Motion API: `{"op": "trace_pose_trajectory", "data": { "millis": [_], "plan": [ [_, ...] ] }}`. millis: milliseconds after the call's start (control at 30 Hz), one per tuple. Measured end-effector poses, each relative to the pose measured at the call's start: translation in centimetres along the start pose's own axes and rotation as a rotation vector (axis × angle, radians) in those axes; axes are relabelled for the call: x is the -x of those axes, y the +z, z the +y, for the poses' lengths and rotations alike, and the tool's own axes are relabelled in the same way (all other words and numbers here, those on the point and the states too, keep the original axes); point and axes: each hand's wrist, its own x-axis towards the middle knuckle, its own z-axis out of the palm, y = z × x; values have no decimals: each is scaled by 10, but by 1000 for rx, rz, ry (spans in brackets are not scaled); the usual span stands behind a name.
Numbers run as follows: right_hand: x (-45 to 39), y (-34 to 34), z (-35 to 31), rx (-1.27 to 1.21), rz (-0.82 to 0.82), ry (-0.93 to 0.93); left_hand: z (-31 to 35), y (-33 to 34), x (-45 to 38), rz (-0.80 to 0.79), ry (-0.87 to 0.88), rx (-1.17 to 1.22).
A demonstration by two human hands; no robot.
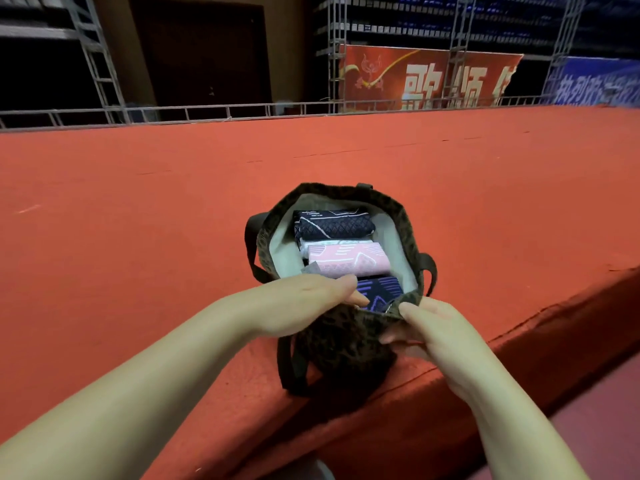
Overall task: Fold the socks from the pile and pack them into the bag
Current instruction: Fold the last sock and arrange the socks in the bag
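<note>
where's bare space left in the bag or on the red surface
Bag is crowded: three folded sock bundles fill it. Red surface is bare left, right and beyond the bag. Left hand and right hand crowd the near rim.

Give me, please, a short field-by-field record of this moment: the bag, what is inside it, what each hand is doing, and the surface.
bag: dark patterned bag, mouth open, pale lining, standing near the front edge of the surface
contents: three folded sock bundles in a row: dark navy socks farthest, pink socks in the middle, purple-patterned socks nearest
left hand: fingers reaching over the near rim into the bag
right hand: pinching the near rim
surface: red cloth-covered platform
loose socks: none in view
</note>
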Motion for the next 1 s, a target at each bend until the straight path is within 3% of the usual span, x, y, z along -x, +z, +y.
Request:
{"op": "trace_pose_trajectory", "data": {
  "millis": [167, 367, 533, 667, 833, 1000],
  "plan": [
    [-2, 9, 28, -350, -82, -289, 6, -7, -33, -105, -148, -118],
    [-4, 11, 36, -423, -30, -289, -6, -10, -57, -200, -237, 19],
    [-1, 4, 12, -184, 104, -110, -20, 5, -48, -33, -49, 544],
    [6, -3, 2, -85, 271, -164, -21, 14, -40, 186, 122, 762],
    [9, 3, -12, -142, 73, 35, -12, 15, -23, 102, 234, 790],
    [13, 2, -8, -203, -21, 162, -10, 24, -21, 204, 435, 790]
  ]
}}
